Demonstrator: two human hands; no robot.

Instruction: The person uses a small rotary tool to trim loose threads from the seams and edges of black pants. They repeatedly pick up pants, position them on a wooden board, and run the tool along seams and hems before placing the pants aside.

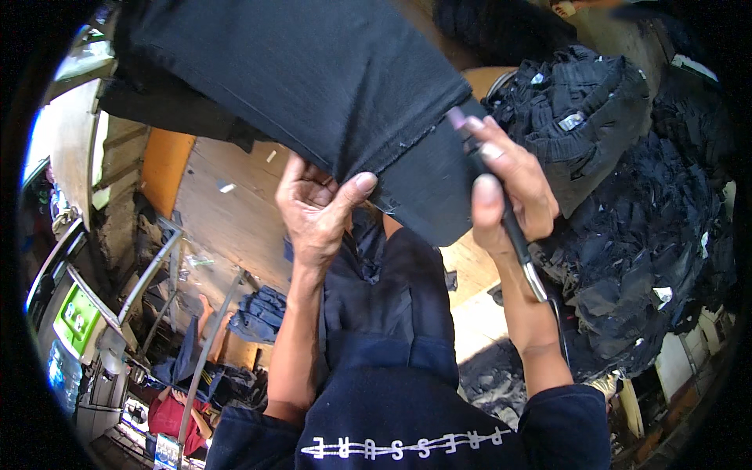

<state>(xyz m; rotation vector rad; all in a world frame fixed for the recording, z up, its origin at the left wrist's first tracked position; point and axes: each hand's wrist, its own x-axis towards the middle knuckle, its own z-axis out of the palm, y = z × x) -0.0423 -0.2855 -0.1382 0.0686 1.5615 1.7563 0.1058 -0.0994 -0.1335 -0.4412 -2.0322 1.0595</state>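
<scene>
A black cloth garment [305,86] with a stitched, frayed-looking seam hangs in front of me. My left hand [317,205] pinches its lower edge between thumb and fingers, near one end of the seam. Wrapped in the fingers of my right hand [517,184] is a slim black-handled tool [515,235] with a shiny metal end near my wrist, from which a thin dark cord seems to run down. The tool's other end is blurred and close to the far end of the seam; its exact kind I cannot make out.
Bunched black garments with elastic waists [587,117] lie at right, above a big heap of black cloth [634,251]. A wooden board [235,211] lies beyond my left arm. Metal rails [211,337], a green panel [76,315] and a person in red [166,415] appear at lower left.
</scene>
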